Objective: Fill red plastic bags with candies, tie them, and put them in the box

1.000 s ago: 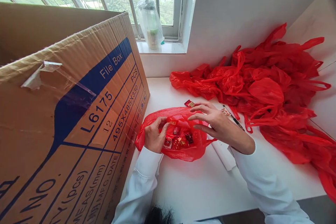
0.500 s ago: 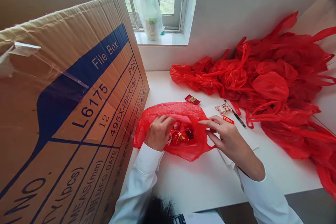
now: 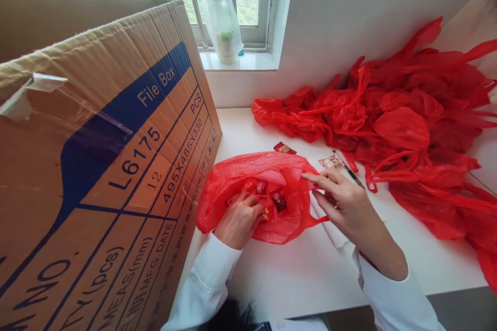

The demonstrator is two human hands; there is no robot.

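Note:
A red plastic bag (image 3: 287,230) lies open on the table, its mouth facing up. Several small wrapped candies (image 3: 278,199) in red and dark red show inside. My left hand (image 3: 239,221) reaches into the bag from the near side. Its fingers are curled together against a red and gold wrapped candy (image 3: 267,213); the fingertips are partly hidden. At the right side of the mouth, my right hand (image 3: 344,197) pinches the bag's rim between thumb and fingers and holds it apart.
A large cardboard box (image 3: 128,139) stands close on the left. Many red plastic bags (image 3: 399,108) are heaped at the right and back. Behind my bag lie a red packet (image 3: 284,148), a small printed packet (image 3: 331,161) and a black pen (image 3: 353,177). A bagged bottle (image 3: 225,31) stands on the windowsill.
My left hand has gone from the bag's left rim down among the candies. My right hand has shifted slightly right, and the mouth is wider, showing more of the candies.

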